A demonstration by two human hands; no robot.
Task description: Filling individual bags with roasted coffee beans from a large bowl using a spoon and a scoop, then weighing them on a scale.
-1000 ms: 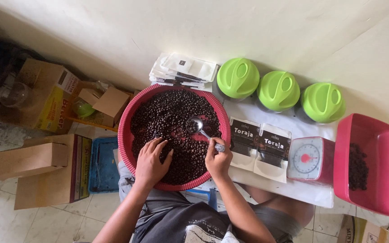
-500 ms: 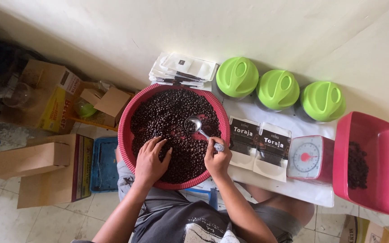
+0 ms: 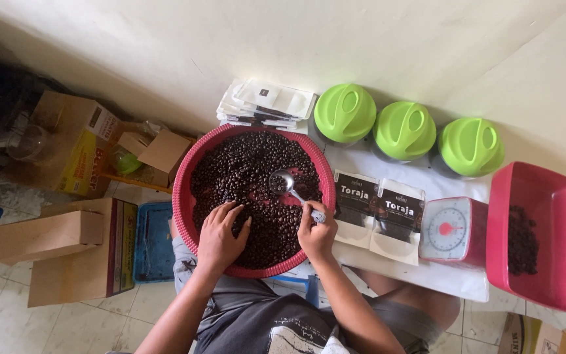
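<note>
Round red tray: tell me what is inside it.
The round red tray is filled with dark roasted beans. A metal spoon, held by the right hand, lies among them; the left hand rests on them. The tray's bottom is covered.

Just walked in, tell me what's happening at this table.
A person sits over a round red tray full of dark coffee beans. The right hand holds a metal spoon dipped into the beans; the left hand rests spread on them. Beside the tray lie two dark pouches, a small kitchen scale and a red tub holding some beans.
</note>
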